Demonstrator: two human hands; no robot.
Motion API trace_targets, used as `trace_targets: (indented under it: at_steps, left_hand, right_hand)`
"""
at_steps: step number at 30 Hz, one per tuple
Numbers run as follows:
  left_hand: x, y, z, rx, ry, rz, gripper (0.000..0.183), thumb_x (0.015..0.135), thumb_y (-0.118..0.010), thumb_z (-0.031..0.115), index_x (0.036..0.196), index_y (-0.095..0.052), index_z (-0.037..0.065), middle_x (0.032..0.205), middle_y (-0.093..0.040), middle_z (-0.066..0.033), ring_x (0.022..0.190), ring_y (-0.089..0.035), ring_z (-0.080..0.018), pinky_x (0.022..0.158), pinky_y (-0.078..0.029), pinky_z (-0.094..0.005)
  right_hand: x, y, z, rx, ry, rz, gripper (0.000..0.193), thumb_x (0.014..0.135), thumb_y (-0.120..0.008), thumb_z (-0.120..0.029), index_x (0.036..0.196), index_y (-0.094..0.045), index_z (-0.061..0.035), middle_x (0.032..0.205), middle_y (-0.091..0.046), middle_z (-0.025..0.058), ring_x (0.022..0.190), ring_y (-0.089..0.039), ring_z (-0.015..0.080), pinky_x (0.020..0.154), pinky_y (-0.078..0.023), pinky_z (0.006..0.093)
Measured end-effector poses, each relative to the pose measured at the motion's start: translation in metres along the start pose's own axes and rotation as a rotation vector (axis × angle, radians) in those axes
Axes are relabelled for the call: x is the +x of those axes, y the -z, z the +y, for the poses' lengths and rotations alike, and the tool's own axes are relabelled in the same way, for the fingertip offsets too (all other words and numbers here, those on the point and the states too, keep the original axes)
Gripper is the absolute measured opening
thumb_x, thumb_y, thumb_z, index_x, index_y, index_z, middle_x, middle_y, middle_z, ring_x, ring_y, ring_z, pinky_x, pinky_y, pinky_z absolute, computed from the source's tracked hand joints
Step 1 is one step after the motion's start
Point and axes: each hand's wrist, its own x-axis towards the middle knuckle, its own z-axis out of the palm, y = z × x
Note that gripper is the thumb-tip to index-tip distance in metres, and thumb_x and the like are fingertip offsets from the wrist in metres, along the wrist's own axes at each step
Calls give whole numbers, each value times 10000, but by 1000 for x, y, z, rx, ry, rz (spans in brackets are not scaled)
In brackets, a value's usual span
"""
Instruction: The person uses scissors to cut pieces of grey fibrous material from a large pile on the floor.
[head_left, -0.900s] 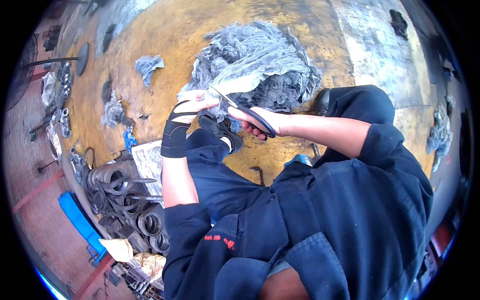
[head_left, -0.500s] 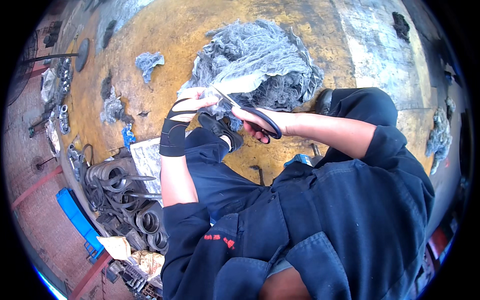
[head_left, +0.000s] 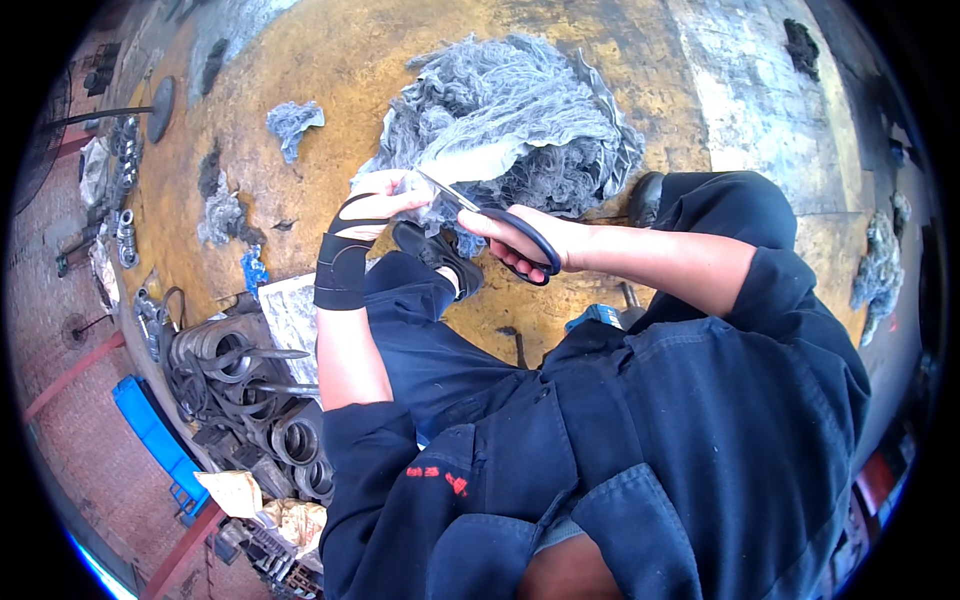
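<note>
At twelve o'clock on the floor lies the soft, light grey rag heap, best pinched at its loose edge as the left hand does, while the right hand grips black-handled scissors
</note>
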Motion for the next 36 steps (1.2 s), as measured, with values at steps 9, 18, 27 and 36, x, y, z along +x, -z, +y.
trace_targets:
  at_steps: [9,18,27,36]
  left_hand:
    - [3,-4,-1,-9,-8,-38,201,799,-689,184,916,-664,21,816,-632,18,739,-534,-64,674,-418,-220]
    - [-5,-10,17,150,-53,-70,211,842,-637,227,900,-668,27,807,-630,19,735,-513,-66,665,-402,-221]
    - [1,-7,1,208,-59,-149,243,889,-559,280,877,-652,56,770,-596,18,729,-501,-75,673,-378,-217]
    - [-40,27,5,-30,-508,883,208,954,-487,208,933,-610,41,917,-663,-67,858,-579,-127,858,-412,-278]
  right_hand:
    - [19,9,2,28,-8,-28,670,782,-430,-747,647,-414,-91,537,-373,-10,398,-379,76,358,-326,223]
    - [24,13,-1,-95,44,25,708,762,-450,-758,556,-401,-83,498,-388,5,376,-400,98,344,-333,247]
    - [13,16,-24,-47,163,97,681,801,-453,-713,560,-425,-77,475,-396,3,364,-420,97,349,-346,238]
    - [12,41,-36,88,361,501,545,780,-665,-519,758,-557,14,554,-463,3,441,-478,83,415,-393,227]
